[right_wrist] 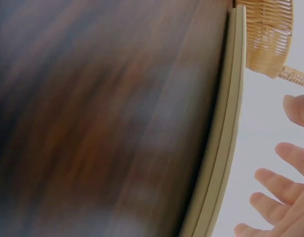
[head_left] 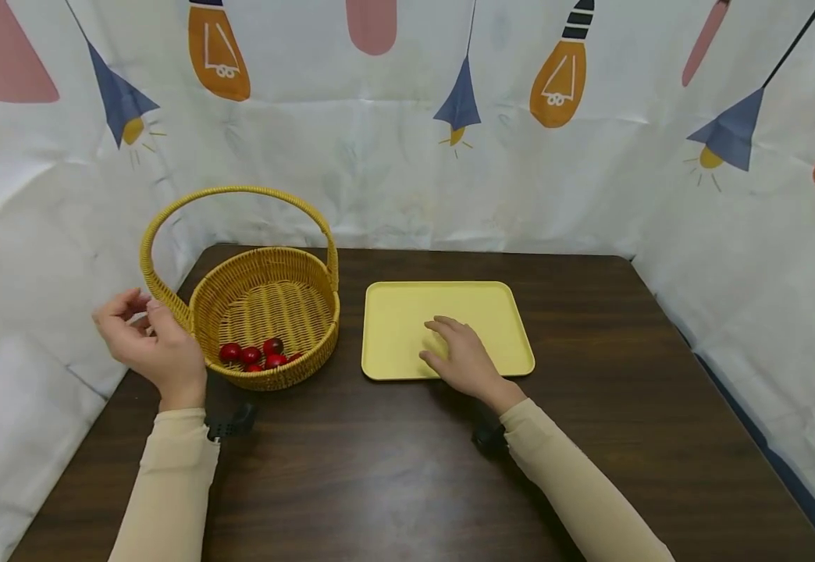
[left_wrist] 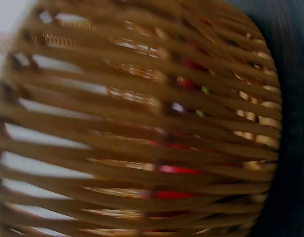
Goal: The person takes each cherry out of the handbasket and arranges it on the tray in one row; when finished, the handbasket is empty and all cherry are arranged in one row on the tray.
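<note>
At the left, a yellow wicker basket (head_left: 323, 336) with a tall arched handle (head_left: 239, 190) stands on the table. Several small, shiny, dark red cherries (head_left: 275, 361) lie in its near part; red also shows through the weave (left_wrist: 176, 170) in the left wrist view. My left hand (head_left: 158, 343) is beside the basket's left side, its fingers loosely bent near the foot of the handle and nothing in them. Over a pale yellow rectangular tray (head_left: 393, 336), my right hand (head_left: 465, 363) is held with fingers spread and holding nothing. The right wrist view shows its fingertips (right_wrist: 270, 183) above the tray's rim (right_wrist: 226, 148).
Both things stand on a dark brown wooden table (head_left: 351, 468), the tray right of the basket with a gap between them. A white curtain (head_left: 309, 148) printed with lamps and bulbs hangs behind the table and along its sides.
</note>
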`<state>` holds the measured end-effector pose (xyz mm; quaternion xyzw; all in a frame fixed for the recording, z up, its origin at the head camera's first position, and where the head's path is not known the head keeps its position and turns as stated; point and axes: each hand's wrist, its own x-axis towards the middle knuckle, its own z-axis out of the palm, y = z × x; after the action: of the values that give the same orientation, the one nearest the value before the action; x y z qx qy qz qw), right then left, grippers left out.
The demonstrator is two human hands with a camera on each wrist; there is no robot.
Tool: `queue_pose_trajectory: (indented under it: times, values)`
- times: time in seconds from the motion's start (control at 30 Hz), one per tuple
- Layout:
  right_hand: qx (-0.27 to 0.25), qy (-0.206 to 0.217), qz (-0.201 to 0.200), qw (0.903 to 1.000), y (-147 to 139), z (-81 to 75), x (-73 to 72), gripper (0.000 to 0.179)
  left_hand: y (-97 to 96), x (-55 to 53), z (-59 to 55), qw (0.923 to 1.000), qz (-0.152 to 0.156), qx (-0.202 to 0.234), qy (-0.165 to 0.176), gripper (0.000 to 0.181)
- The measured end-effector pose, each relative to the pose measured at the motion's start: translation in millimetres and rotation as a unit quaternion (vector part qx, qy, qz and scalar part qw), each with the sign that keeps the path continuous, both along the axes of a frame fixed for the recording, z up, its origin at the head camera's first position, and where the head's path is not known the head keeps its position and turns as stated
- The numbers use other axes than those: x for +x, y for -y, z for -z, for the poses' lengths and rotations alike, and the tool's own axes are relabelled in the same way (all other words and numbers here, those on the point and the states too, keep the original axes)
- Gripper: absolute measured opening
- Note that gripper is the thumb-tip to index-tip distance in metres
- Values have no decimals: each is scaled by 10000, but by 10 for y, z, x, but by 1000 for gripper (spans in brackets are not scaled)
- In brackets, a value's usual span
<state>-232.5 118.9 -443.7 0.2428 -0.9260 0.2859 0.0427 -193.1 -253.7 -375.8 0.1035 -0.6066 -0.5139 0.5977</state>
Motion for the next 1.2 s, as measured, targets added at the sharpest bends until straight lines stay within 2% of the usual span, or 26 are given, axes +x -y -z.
queue_pose_trajectory:
  times: [0.03, 0.1, 0.2, 0.27, 0.37, 0.43, 0.47, 0.5, 0.6, 0.7, 0.83, 0.93, 1.03, 1.2]
  values:
    - [-136, -9, -15, 9999, 18, -11, -1, 51, 53, -25, 46, 9994, 49, 300, 176, 20]
    - [-316, -5, 51, 9995, 57, -30, 4, 48, 156, -82, 162, 9932, 395, 856, 681, 26]
    - [-690, 89, 252, 9973, 118, -61, 2, 42, 312, -179, 371, 9745, 933, 1444, 1441, 37]
    - [-973, 213, 427, 9941, 174, -78, -6, 38, 410, -198, 467, 9563, 1387, 1841, 1798, 42]
    - [-1502, 438, 589, 9859, 242, -116, -40, 32, 518, -217, 507, 9239, 2123, 2498, 1971, 43]
    - [-1815, 568, 569, 9801, 289, -146, -57, 29, 581, -243, 532, 8999, 2634, 2930, 1869, 41]
    - [-1959, 613, 527, 9773, 317, -155, -67, 27, 600, -253, 549, 8904, 2815, 3091, 1800, 40]
    - [-2080, 652, 460, 9749, 349, -166, -72, 26, 614, -264, 571, 8851, 2952, 3178, 1688, 39]
    - [-2328, 680, 230, 9699, 478, -210, -76, 25, 619, -283, 646, 8825, 3134, 3194, 1446, 41]
    - [-2600, 624, -39, 9636, 644, -267, -65, 22, 603, -283, 714, 8807, 3183, 3218, 1399, 45]
    - [-2901, 592, -286, 9548, 936, -388, 2, 19, 630, -261, 773, 8697, 3309, 3356, 1462, 46]
    - [-2948, 589, -343, 9531, 1160, -484, 36, 18, 632, -248, 796, 8758, 3288, 3122, 1657, 46]
    - [-2994, 609, -415, 9513, 1374, -560, 56, 17, 621, -240, 807, 8855, 3199, 2782, 1903, 46]
    - [-3151, 756, -745, 9431, 1689, -588, 28, 17, 628, -224, 812, 8888, 3197, 2554, 2064, 48]
